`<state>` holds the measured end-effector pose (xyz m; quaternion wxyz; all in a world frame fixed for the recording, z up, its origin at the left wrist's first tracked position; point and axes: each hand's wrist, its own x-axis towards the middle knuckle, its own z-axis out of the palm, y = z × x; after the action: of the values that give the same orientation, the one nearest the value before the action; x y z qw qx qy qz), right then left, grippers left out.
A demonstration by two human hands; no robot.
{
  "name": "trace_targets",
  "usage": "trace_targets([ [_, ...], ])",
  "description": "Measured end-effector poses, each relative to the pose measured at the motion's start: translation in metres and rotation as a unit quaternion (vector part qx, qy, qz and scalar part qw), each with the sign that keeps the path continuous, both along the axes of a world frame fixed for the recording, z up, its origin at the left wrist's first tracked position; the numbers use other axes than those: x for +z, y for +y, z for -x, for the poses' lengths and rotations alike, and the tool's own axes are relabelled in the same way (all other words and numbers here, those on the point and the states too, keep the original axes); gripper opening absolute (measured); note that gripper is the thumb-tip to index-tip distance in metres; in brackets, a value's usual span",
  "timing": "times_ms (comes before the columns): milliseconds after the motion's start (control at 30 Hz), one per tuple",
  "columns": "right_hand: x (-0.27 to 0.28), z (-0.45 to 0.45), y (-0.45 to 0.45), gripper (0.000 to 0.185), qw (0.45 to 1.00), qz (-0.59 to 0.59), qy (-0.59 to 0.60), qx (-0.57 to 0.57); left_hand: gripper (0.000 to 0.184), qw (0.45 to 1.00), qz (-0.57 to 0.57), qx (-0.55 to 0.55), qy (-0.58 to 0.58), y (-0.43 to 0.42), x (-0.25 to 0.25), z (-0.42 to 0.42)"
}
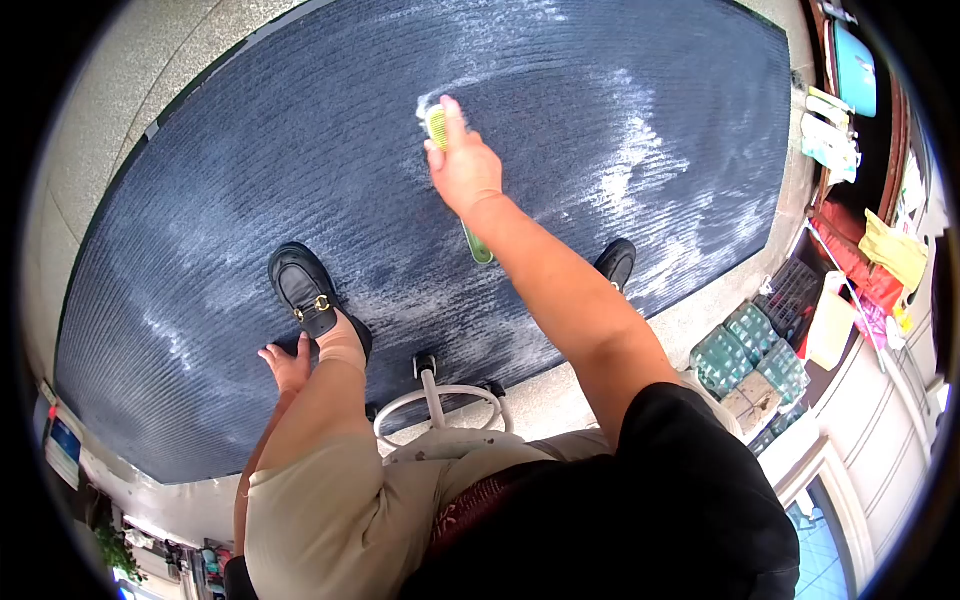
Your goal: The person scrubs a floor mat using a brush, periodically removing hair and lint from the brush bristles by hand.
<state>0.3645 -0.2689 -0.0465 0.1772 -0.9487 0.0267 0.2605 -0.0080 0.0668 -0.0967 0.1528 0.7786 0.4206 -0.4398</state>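
My right hand (466, 172) is closed around a green scrubbing brush (437, 126) and presses it on the dark ribbed mat (540, 260). White foam shows around the brush head, and its green handle sticks out below my wrist. Low on the left, my left hand (289, 368) is beside my black loafer (308, 290), fingers spread, on or just above the mat; nothing shows in it. Whitish suds streak the mat's ribs in several patches.
Behind my legs is a white wheeled stool base (440, 398). My other black shoe (617, 262) stands on the mat at right. Beyond the mat's right edge are egg trays (750, 350), a yellow cloth (893, 248) and a blue basin (855, 70).
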Motion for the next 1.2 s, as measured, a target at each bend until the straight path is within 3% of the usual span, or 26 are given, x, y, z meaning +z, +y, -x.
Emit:
trace_targets([
  [33,0.007,0.009,0.014,0.063,0.993,-0.029,0.052,0.105,0.108,0.999,0.005,-0.031,0.004,0.003,0.002,0.0],
  [67,0.008,0.004,0.011,0.063,0.993,-0.032,0.052,0.102,0.108,0.998,0.009,-0.063,0.006,0.005,0.005,-0.001],
  [133,0.006,-0.02,-0.015,0.062,0.98,-0.002,0.02,0.199,0.107,0.999,0.012,0.051,0.004,-0.019,0.047,-0.05],
  [200,-0.011,-0.059,-0.07,0.059,0.992,0.055,-0.104,0.054,0.106,0.998,0.019,0.047,-0.024,-0.016,0.047,-0.039],
  [300,0.001,-0.113,-0.127,0.063,0.965,0.162,-0.063,-0.197,0.105,0.997,0.032,0.045,-0.054,-0.018,0.055,-0.028],
  [367,-0.011,-0.113,-0.118,0.064,0.948,0.147,-0.107,-0.26,0.105,0.996,0.036,0.045,-0.069,-0.019,0.049,-0.035],
  [433,-0.019,-0.089,-0.068,0.066,0.968,0.106,-0.116,-0.195,0.105,0.999,0.002,0.037,-0.035,-0.021,0.044,-0.036],
  [500,-0.011,-0.047,-0.008,0.068,0.996,0.025,-0.062,-0.057,0.104,0.999,-0.005,0.049,-0.021,-0.024,0.044,-0.05],
  [567,0.003,-0.019,0.022,0.066,0.985,-0.029,0.036,0.164,0.104,0.998,-0.01,0.057,0.0,-0.025,0.048,-0.05],
  [667,0.0,-0.051,-0.012,0.064,0.973,0.01,-0.002,0.232,0.103,0.999,0.006,0.044,-0.018,-0.018,0.049,-0.045],
  [733,-0.014,-0.092,-0.062,0.061,0.987,0.068,-0.119,0.081,0.102,0.998,0.02,0.047,-0.046,-0.02,0.053,-0.038],
  [833,-0.004,-0.14,-0.103,0.064,0.972,0.151,-0.079,-0.161,0.1,0.996,0.035,0.049,-0.062,-0.019,0.061,-0.039],
  [900,-0.017,-0.139,-0.085,0.067,0.954,0.124,-0.122,-0.242,0.1,0.997,0.026,0.055,-0.047,-0.023,0.059,-0.049],
  [967,-0.017,-0.114,-0.026,0.07,0.975,0.076,-0.11,-0.178,0.1,0.998,0.016,0.058,-0.028,-0.025,0.056,-0.054],
  [1067,0.001,-0.059,0.055,0.069,0.998,-0.052,0.024,0.038,0.1,0.997,-0.011,0.071,-0.013,-0.023,0.045,-0.053],
  [1167,0.005,-0.056,0.054,0.063,0.975,-0.061,0.022,0.214,0.101,0.997,-0.001,0.076,-0.015,-0.019,0.043,-0.05],
  [1200,0.002,-0.07,0.036,0.063,0.981,-0.024,-0.008,0.191,0.101,0.998,0.001,0.067,-0.019,-0.02,0.045,-0.047],
])
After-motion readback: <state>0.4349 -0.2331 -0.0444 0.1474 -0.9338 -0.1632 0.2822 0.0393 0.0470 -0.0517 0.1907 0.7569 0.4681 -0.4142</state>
